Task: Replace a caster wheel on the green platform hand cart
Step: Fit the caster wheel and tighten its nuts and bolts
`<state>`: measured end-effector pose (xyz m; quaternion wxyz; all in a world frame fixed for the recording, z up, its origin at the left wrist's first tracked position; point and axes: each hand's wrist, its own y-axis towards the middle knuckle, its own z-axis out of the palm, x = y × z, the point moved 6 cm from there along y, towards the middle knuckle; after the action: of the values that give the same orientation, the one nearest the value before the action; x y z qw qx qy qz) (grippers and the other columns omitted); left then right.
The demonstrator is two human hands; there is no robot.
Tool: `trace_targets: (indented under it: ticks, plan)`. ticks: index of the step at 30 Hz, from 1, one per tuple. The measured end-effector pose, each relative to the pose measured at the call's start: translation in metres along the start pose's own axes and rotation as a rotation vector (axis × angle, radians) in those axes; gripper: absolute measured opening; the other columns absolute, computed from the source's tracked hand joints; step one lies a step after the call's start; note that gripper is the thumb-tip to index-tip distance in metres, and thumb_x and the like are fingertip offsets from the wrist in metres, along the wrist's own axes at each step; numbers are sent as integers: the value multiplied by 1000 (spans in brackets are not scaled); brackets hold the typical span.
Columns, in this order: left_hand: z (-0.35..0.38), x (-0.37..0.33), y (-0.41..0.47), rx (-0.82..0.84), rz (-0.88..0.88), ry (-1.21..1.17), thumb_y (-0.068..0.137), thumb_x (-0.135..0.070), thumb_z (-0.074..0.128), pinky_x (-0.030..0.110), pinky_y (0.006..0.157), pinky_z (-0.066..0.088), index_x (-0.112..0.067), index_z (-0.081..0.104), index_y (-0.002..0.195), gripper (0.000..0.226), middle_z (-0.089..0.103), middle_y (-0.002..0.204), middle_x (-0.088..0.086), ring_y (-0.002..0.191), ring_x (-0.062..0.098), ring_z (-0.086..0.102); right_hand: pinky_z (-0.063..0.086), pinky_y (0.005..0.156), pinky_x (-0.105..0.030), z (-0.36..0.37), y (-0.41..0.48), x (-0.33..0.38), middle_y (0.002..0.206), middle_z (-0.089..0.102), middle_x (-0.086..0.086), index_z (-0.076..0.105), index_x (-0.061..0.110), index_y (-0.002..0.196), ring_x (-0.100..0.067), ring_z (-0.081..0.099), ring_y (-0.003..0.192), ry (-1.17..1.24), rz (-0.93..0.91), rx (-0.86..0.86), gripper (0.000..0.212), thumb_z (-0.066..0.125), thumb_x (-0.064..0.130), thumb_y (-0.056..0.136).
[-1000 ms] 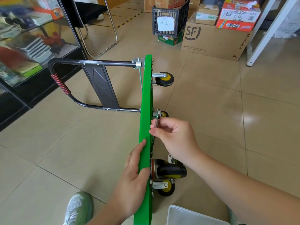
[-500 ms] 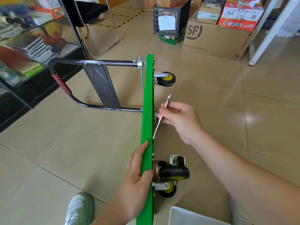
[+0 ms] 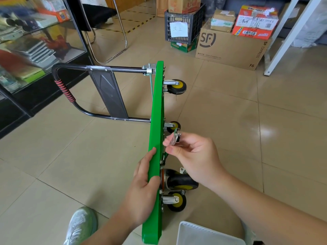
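Green platform cart (image 3: 155, 121) stands on its long edge on the tiled floor (image 3: 230, 129), mid-frame, deck facing left, underside facing right. The platform is bright glossy green, seen nearly edge-on as a narrow strip w/ bolt heads dotted along the underside. A black tube handle (image 3: 70, 68) sticks out left from the far end. It has a red-and-black wrap on its bend and a dark grey panel across the middle.

Three small casters w/ black tyres, yellow hubs and silver forks poke out to the right: far caster (image 3: 177, 86), mid caster (image 3: 174, 126), near caster (image 3: 177, 201). Just above the near one a bigger black wheel (image 3: 182, 181) w/ yellow hub sits against the underside; can't tell if it's bolted on.

L hand (image 3: 143, 191) grips the platform's upper edge beside the big wheel. R hand (image 3: 194, 156) pinches a small silver wrench (image 3: 174, 137) between thumb and fingertips, just right of the underside and below the mid caster; the tool is blurred.

A white tray (image 3: 203, 234) corner and a pale shoe (image 3: 81, 225) show at the bottom edge. Further back are an SF carton (image 3: 230, 48), a black crate (image 3: 182, 23) and a glass cabinet (image 3: 35, 41) on the left.
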<state>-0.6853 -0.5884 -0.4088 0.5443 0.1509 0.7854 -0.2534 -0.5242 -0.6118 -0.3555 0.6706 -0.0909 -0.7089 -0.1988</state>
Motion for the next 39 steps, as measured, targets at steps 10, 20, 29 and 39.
trace_targets:
  ticks: [10, 20, 29, 39]
  plan:
    - [-2, -1, -1, -13, -18, -1, 99, -5, 45, 16, 104, 37, -58, 34, 140, 69, 44, 141, -22, 121, -15, 45, 58, 91, -32, 13, 6, -4, 89, 77, 7, 76, 19, 86, -12, 73, 91, -48, 32, 63, 26, 75, -7, 82]
    - [-1, -1, 2, 3, -19, 27, 97, -3, 46, 1, 95, 34, -60, 34, 140, 73, 38, 141, -36, 126, -17, 41, 57, 84, -21, 9, 42, -19, 89, 78, 11, 76, 27, 90, -6, 74, 85, -143, 94, -16, 27, 77, 1, 83]
    - [-1, -3, 5, 8, -29, 7, 78, -31, 45, 21, 102, 42, -79, 29, 127, 70, 35, 137, -40, 122, -12, 45, 62, 80, -37, 17, 81, -77, 94, 78, -10, 77, 12, 95, -26, 75, 91, 37, 455, 13, 14, 72, 1, 88]
    - [-2, 0, 3, 20, -11, 29, 98, -3, 47, 9, 98, 40, -65, 32, 139, 76, 36, 144, -33, 123, -14, 44, 59, 72, -25, -10, 65, -5, 83, 77, -1, 73, 19, 93, -17, 75, 82, 106, 176, -52, 24, 72, -3, 86]
